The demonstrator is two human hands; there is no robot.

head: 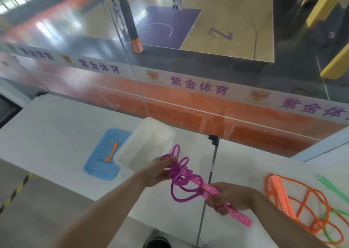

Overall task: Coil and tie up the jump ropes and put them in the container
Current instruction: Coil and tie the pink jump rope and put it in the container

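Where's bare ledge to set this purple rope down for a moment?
Bare white ledge lies left of the blue lid, and more between the purple rope and the orange rope. The white container is empty too. The far right is crowded: orange rope tangled with the green rope.

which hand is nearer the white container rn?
Left. The left hand grips the purple rope's coils right beside the white container's near right edge. The right hand grips the pink handles further right, towards the person.
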